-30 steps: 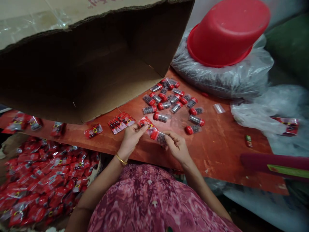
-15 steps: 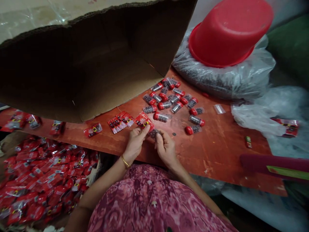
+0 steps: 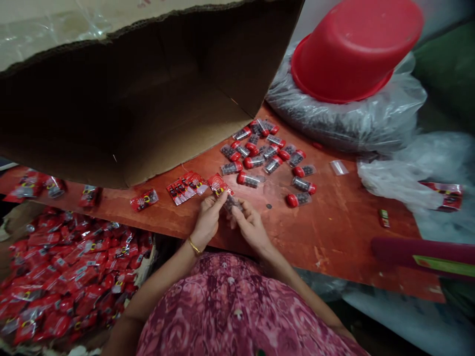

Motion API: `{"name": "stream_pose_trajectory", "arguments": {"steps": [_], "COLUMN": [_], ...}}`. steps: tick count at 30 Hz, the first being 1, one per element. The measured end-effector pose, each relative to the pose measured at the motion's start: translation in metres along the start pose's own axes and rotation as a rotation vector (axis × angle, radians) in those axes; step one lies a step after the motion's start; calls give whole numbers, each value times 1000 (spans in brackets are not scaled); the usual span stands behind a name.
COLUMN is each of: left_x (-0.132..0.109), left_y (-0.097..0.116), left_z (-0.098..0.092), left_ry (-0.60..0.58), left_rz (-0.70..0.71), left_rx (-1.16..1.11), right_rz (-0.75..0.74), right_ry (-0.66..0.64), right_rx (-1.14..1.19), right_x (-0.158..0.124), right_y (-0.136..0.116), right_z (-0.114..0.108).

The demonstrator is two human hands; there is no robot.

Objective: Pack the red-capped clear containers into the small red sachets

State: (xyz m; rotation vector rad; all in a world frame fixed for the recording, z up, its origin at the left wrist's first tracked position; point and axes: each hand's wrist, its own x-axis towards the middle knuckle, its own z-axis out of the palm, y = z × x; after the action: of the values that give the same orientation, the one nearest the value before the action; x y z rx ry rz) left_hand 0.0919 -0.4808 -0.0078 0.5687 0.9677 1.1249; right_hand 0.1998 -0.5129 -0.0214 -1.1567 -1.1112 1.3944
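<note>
My left hand (image 3: 209, 218) and my right hand (image 3: 251, 227) meet just above the board's near edge. Together they pinch a red printed card packet (image 3: 219, 185), the left fingers at its lower end. My right fingertips hold a small clear tube of dark beads (image 3: 233, 203) against it, and the tube is partly hidden by my fingers. Loose red-capped tubes (image 3: 264, 154) lie scattered beyond my right hand. A strip of red card packets (image 3: 183, 187) lies just left of my left hand.
A reddish wooden board (image 3: 319, 237) carries everything. A cardboard box (image 3: 122, 104) overhangs its far left. A heap of red packets (image 3: 63, 277) lies below left. An upturned red plastic tub (image 3: 356, 49) sits on a bulging plastic bag of dark beads (image 3: 345, 123).
My hands have drawn closer together, and the tube has moved left against the red card. The tube's red cap no longer shows between my fingers.
</note>
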Motion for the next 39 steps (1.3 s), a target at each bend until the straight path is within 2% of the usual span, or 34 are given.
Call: {"name": "stream_pose_trajectory", "arguments": {"steps": [2,6,8,10,13,15,16,18,21,23,25,27,29,31,34,36,39], "left_x": [0,-5,-9,-14,-16,-15,-15,-16,-21,-23,-22,-20,-18,-14,-2,11,29], "left_y": [1,-2,0,9,31,48,55,67,76,79,79,75,68,60,47,41,33], "left_z": [0,0,-1,-8,-33,-58,-70,-92,-110,-113,-112,-109,-105,-98,-82,-72,-65], "left_ry": [51,8,6,54,257,480,593,760,852,840,823,817,796,745,549,409,297], "left_rz": [2,-61,-124,-198,-227,-138,-76,6,110,202,236,161,68,107,370,507,519], "left_rx": [12,26,-3,-27,-57,-96,-112,-144,-218,-268,-302,-309,-224,35,679,1079,1438], "right_rz": [17,24,-19,-123,-308,-366,-353,-249,-89,-109,-224,-362,-468,-521,-531,-520,-484], "right_ry": [-45,56,103,113,184,351,458,580,622,595,537,415,241,95,26,59,174], "right_rx": [40,0,-82,-256,-667,-950,-1073,-1280,-1451,-1490,-1463,-1391,-1322,-1283,-1263,-1256,-1257], "right_x": [0,6,11,16,23,24,22,18,14,15,21,30,40,49,57,58,56], "right_y": [0,7,10,7,-5,-14,-16,-15,-2,5,7,4,-1,-4,-5,-3,0], "right_z": [-4,-3,2,3,-13,-40,-57,-90,-120,-118,-100,-72,-41,-15,4,2,-19]}}
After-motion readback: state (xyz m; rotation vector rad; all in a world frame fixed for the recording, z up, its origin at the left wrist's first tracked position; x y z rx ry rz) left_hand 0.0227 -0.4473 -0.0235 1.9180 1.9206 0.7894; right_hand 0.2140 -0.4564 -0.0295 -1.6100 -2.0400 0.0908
